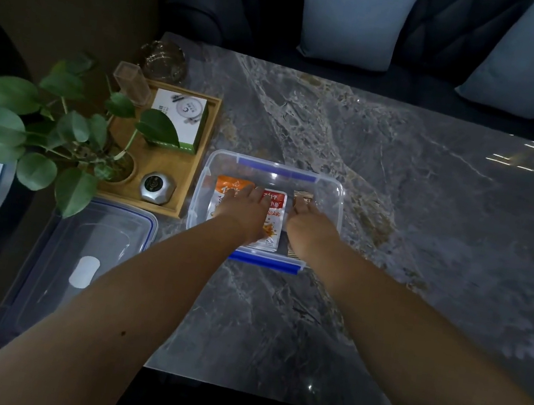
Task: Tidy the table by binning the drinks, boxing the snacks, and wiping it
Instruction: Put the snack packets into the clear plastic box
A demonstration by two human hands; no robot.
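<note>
— What's in the clear snack box [328, 190] with the blue clips?
— Three packets, lying flat side by side. An orange one [230, 186] lies under the left grip [244, 213], a red one [274, 203] between both grips, a brown striped one [303, 196] under the right grip [309, 228].
— And its lid [80, 266]?
— Off, flat on the surface, left of both grips.

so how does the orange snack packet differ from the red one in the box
The orange snack packet lies at the left of the clear box; the red snack packet lies beside it, nearer the middle. The left hand rests across both, covering most of the orange packet, while the red packet shows down to its lower edge. Both lie flat inside the box, with white printed characters on top.
</note>
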